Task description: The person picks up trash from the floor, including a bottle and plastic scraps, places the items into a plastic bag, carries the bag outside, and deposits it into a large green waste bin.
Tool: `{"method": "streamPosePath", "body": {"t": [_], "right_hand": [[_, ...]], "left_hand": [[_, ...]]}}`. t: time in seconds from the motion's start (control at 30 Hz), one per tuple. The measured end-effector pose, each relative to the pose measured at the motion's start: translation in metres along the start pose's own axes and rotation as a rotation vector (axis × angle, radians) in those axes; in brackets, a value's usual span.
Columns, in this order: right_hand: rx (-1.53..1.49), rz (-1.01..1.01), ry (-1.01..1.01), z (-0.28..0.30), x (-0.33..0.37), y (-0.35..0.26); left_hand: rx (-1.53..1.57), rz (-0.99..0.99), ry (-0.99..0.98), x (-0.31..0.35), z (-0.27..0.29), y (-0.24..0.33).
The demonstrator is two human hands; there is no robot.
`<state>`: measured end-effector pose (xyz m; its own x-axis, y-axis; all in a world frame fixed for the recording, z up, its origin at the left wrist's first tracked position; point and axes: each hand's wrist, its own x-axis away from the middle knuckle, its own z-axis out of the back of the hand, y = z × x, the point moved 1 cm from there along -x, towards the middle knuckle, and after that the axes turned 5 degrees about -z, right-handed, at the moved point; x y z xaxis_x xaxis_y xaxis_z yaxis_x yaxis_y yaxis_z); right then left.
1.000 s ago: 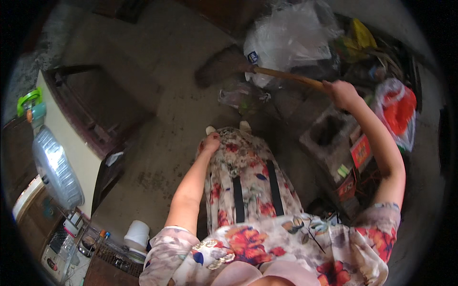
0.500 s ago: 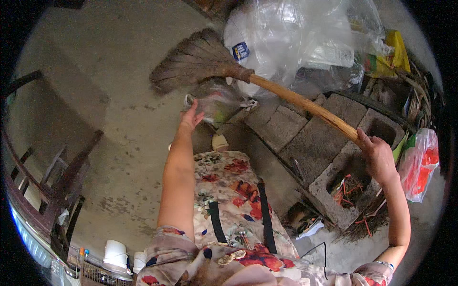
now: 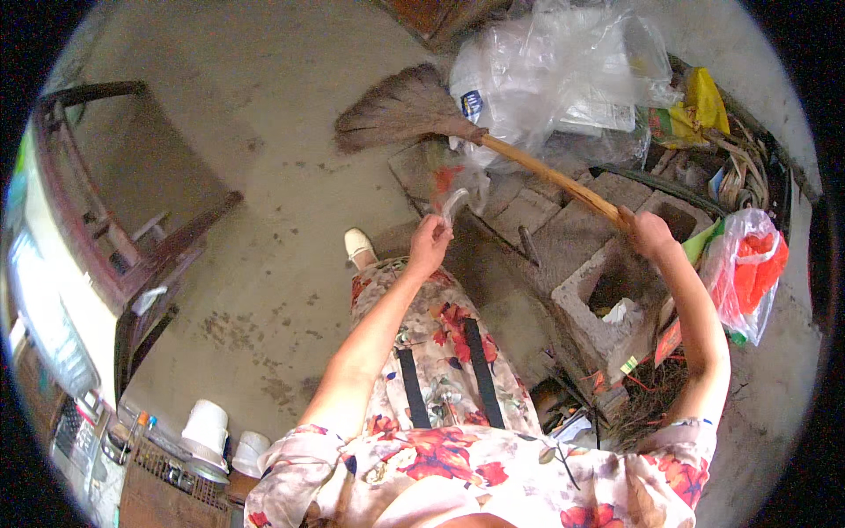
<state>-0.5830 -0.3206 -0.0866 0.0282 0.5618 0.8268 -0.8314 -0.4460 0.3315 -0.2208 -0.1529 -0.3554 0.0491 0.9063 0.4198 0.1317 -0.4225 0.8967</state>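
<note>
In the head view, the person's right hand is wrapped round the near end of a fan-shaped, grey-brown broom with a long tan wooden handle. The broom slants up and leftward, its bristles spread over the grey concrete floor, though whether they touch it I can't tell. The left hand has its fingers pinched narrow on a thin, see-through plastic bag with a red patch, just in front of the person's lap and beside the grey concrete blocks.

I'd judge the broom light for its length, stiff and smooth along the wood, springy in the bristles, and best gripped by the handle. The bag looks nearly weightless, limp and slippery, easy to tear, so the gathered top is the place to pinch.

Counting round: one broom, one pinched bag, one large white-and-clear plastic bundle, one yellow plastic bag, one clear bag with bright red contents, two white plastic buckets; the blocks overlap too much to number
</note>
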Motion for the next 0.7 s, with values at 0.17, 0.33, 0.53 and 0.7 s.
{"method": "streamPosePath", "body": {"t": [0.17, 0.33, 0.53, 0.7], "right_hand": [[0.147, 0.179, 0.249, 0.055, -0.030, -0.040], [-0.125, 0.374, 0.323, 0.161, -0.015, -0.155], [-0.108, 0.585, 0.258, 0.157, 0.024, -0.283], [-0.368, 0.602, 0.253, 0.073, 0.026, -0.343]], "left_hand": [[0.229, -0.067, 0.102, 0.052, 0.025, 0.104], [0.275, -0.171, 0.180, 0.118, 0.049, 0.205], [0.106, -0.300, 0.374, 0.203, 0.075, 0.296], [0.151, -0.411, 0.566, 0.273, 0.102, 0.347]]}}
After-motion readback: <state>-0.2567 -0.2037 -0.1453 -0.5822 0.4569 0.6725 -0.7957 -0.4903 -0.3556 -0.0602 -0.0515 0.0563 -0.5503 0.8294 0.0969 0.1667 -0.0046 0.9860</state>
